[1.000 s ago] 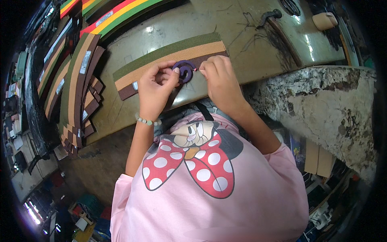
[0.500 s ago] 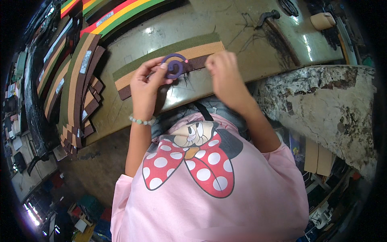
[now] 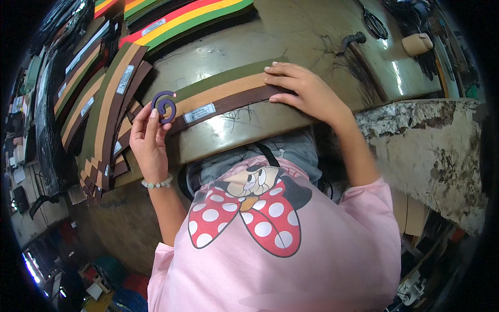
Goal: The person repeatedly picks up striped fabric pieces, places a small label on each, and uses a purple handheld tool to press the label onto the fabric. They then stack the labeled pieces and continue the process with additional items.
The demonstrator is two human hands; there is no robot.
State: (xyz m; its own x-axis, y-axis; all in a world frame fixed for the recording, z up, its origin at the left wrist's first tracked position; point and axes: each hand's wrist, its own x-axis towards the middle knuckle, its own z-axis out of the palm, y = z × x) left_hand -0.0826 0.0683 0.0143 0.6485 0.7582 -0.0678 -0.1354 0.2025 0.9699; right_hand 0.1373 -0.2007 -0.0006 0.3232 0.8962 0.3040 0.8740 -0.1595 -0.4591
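Observation:
My left hand [image 3: 149, 127] pinches a purple mosquito coil [image 3: 170, 115] between thumb and fingers, held up above the left part of a striped strip of webbing [image 3: 223, 86]. A small pinkish glow shows at the coil's outer tip. The webbing, banded green, tan and dark brown, lies slantwise on the table and carries a white label [image 3: 199, 113] on its brown band. On the strip's right end rests my right hand [image 3: 301, 88], fingers spread over the top and thumb near the lower edge. The strip's left end is partly hidden behind my left hand.
Fanned strips in the same colours [image 3: 106, 104] lie at the left. Red, yellow and green strips [image 3: 192, 21] are stacked at the back. A hammer [image 3: 366, 67], a coil of dark wire [image 3: 375, 25] and a tan roll [image 3: 417, 44] are at the right of the table [image 3: 306, 36].
My left hand has carried the coil leftward along the webbing. My right hand, earlier closed and raised near the strip's right end, now lies spread on it. The white label has come into view.

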